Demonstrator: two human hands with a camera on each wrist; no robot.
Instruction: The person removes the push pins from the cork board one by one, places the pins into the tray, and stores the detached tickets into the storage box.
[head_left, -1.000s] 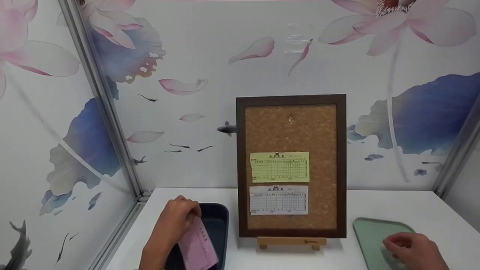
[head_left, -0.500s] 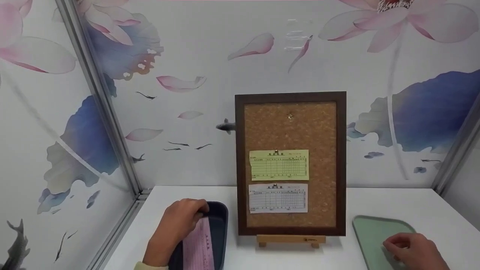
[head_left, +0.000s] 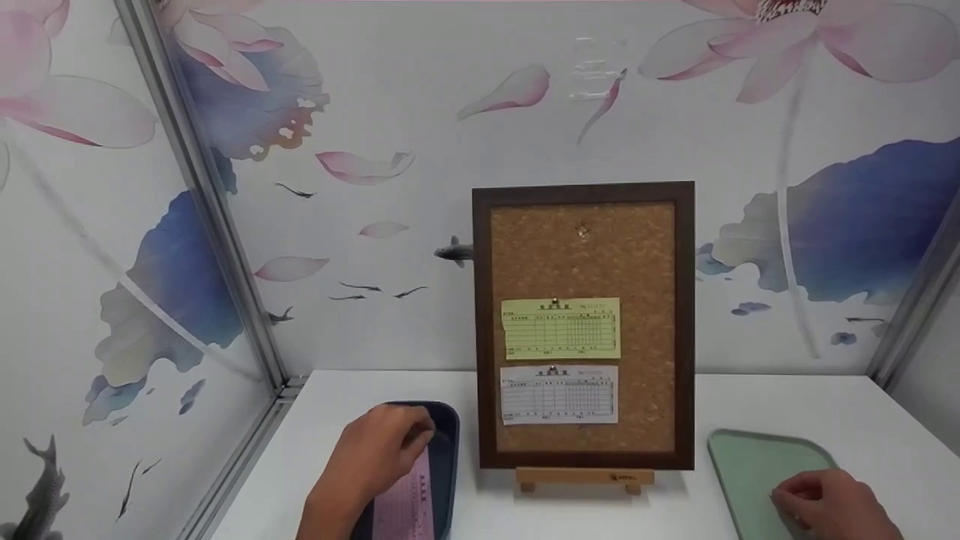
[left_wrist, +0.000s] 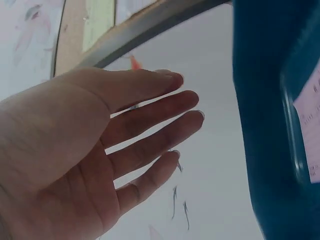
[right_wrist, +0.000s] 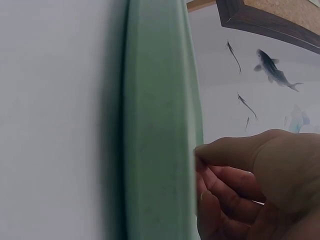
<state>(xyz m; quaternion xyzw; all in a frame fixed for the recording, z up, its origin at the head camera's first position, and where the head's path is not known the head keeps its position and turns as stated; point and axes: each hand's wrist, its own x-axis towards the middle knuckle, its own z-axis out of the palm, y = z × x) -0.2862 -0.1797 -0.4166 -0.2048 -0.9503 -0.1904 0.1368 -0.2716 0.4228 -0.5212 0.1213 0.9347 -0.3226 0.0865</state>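
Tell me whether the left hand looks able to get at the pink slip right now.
Probably yes: the left hand is over the navy tray where the pink slip lies, its fingers look free, and nothing visible blocks the way.

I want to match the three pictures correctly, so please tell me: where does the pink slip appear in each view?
Head: the pink slip is at the bottom, left of centre, below the left hand, over the dark blue tray.
Left wrist: at the right edge, partly cut off.
Right wrist: not in it.
Shared landmark: the cork board, right of centre, top left and top right respectively.
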